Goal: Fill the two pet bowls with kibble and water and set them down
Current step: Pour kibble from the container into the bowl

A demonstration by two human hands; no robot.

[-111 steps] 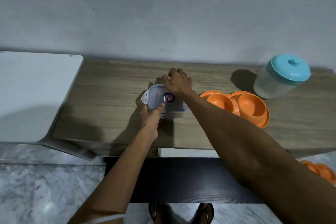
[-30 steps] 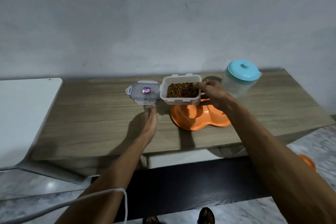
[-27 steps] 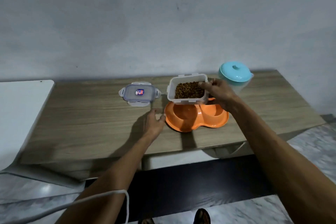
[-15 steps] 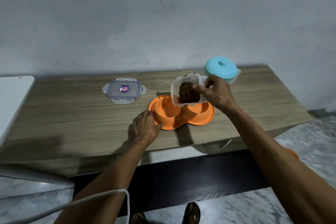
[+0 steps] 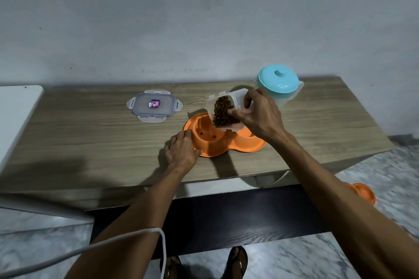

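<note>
An orange double pet bowl (image 5: pixel 212 148) sits on the wooden table (image 5: pixel 90 138). My right hand (image 5: pixel 260 118) grips a clear kibble container (image 5: pixel 235 95) full of brown kibble, tilted steeply toward the left over the bowl's left well. A couple of kibble pieces lie in that well. My left hand (image 5: pixel 182 150) rests on the table with its fingers on the bowl's left rim. The container's clear lid (image 5: pixel 154 106) lies flat to the left. A clear jug with a teal lid (image 5: pixel 280 85) stands behind my right hand.
A second orange double bowl (image 5: pixel 362 192) lies on the marble floor at the right. A white surface (image 5: pixel 13 115) adjoins the table's left end. A grey wall runs behind. A white cable crosses my left forearm. My sandalled feet show at the bottom.
The lid came off and was laid to the left. My right hand carried the open container over the orange bowl and tipped it further. My left hand moved onto the bowl's rim.
</note>
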